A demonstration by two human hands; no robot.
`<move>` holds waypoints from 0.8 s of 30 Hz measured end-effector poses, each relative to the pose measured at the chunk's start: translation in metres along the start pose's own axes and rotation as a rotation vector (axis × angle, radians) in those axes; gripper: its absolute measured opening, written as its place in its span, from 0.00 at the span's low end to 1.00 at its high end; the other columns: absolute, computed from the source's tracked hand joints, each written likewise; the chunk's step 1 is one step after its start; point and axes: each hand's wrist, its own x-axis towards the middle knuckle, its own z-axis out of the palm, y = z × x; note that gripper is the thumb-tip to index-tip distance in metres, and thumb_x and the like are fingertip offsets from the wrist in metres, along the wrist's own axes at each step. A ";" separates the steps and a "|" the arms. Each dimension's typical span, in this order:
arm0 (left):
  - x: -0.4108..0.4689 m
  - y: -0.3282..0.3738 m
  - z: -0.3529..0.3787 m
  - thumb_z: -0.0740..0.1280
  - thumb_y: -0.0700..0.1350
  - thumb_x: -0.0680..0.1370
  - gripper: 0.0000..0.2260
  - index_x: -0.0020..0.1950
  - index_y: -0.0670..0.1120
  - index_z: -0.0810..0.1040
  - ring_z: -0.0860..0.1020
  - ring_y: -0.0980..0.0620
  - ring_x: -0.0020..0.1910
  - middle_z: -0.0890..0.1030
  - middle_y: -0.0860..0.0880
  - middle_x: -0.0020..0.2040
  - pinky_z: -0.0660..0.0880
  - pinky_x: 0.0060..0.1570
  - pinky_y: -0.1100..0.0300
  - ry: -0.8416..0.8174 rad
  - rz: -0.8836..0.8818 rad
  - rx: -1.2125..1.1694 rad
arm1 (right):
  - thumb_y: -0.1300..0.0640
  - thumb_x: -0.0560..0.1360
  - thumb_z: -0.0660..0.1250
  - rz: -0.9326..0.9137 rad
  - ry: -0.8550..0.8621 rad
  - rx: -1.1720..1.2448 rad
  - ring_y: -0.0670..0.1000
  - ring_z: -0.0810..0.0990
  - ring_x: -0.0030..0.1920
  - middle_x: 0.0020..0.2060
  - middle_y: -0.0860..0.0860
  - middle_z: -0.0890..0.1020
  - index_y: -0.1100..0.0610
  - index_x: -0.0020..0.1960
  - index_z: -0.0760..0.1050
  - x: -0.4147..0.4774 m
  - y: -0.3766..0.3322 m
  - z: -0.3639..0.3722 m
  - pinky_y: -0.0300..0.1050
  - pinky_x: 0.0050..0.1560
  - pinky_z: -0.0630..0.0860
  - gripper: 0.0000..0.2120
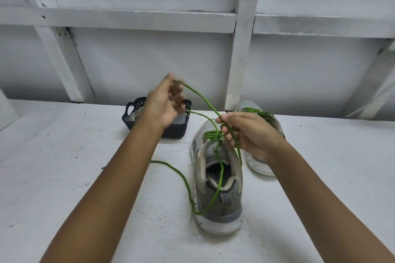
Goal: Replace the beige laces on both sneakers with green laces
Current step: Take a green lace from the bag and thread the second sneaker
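A grey sneaker (219, 198) stands on the white table with its heel toward me and a green lace (201, 97) threaded through its eyelets. My left hand (165, 102) is raised above and left of the shoe, pinching one end of that lace high. My right hand (250, 132) hovers just over the shoe's tongue, fingers closed on the other strand. A loose length of the lace (183, 179) loops over the heel and trails left across the table. Behind my right hand lies a second sneaker (259, 164), partly hidden, green laces showing on it.
A small dark plastic basket (181, 128) sits behind my left hand, near the back of the white table (64, 177). A white wall with timber battens (239, 60) rises right behind the table.
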 end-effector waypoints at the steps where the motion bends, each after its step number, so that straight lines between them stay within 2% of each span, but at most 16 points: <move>1: -0.003 -0.010 0.002 0.61 0.57 0.78 0.15 0.42 0.48 0.78 0.71 0.60 0.24 0.75 0.56 0.27 0.65 0.29 0.65 -0.028 -0.025 0.134 | 0.58 0.79 0.61 -0.001 0.013 0.015 0.44 0.72 0.25 0.28 0.48 0.76 0.58 0.41 0.78 0.001 0.000 0.000 0.34 0.26 0.69 0.11; 4: -0.018 -0.042 0.011 0.64 0.57 0.76 0.14 0.39 0.48 0.81 0.68 0.59 0.25 0.73 0.56 0.29 0.61 0.27 0.65 -0.194 -0.095 0.443 | 0.59 0.79 0.62 0.009 0.043 0.035 0.43 0.73 0.25 0.27 0.48 0.76 0.59 0.41 0.77 0.005 -0.002 0.004 0.33 0.25 0.70 0.10; 7: -0.021 -0.051 0.016 0.66 0.49 0.77 0.11 0.37 0.49 0.82 0.66 0.59 0.25 0.70 0.55 0.29 0.60 0.26 0.66 -0.249 -0.049 0.425 | 0.58 0.79 0.62 0.022 0.061 0.046 0.43 0.72 0.24 0.26 0.48 0.75 0.59 0.40 0.76 0.007 0.001 0.007 0.32 0.25 0.70 0.10; 11: -0.010 -0.036 0.019 0.64 0.46 0.79 0.09 0.41 0.48 0.80 0.68 0.61 0.26 0.74 0.57 0.26 0.61 0.27 0.66 -0.149 -0.041 0.282 | 0.59 0.79 0.61 -0.005 0.055 0.050 0.43 0.71 0.23 0.25 0.48 0.74 0.61 0.42 0.77 0.003 0.004 0.005 0.33 0.24 0.69 0.11; 18: 0.014 -0.006 0.021 0.60 0.44 0.80 0.10 0.40 0.48 0.76 0.73 0.64 0.21 0.79 0.57 0.24 0.63 0.23 0.70 0.009 -0.051 0.116 | 0.59 0.78 0.62 0.041 0.044 0.077 0.42 0.70 0.23 0.25 0.48 0.74 0.62 0.44 0.79 -0.013 0.018 -0.013 0.33 0.25 0.70 0.10; 22: 0.020 -0.004 0.021 0.60 0.43 0.81 0.10 0.40 0.47 0.75 0.76 0.63 0.24 0.80 0.55 0.25 0.66 0.29 0.67 0.052 -0.028 0.070 | 0.60 0.78 0.62 0.077 0.044 0.089 0.43 0.70 0.23 0.25 0.48 0.74 0.62 0.44 0.79 -0.020 0.023 -0.020 0.33 0.25 0.70 0.10; 24: 0.018 -0.009 0.020 0.61 0.44 0.81 0.08 0.42 0.48 0.73 0.78 0.61 0.28 0.81 0.54 0.29 0.68 0.32 0.64 0.035 -0.036 0.111 | 0.61 0.78 0.61 0.081 0.041 0.107 0.43 0.70 0.23 0.25 0.48 0.74 0.63 0.46 0.79 -0.021 0.023 -0.021 0.33 0.25 0.71 0.10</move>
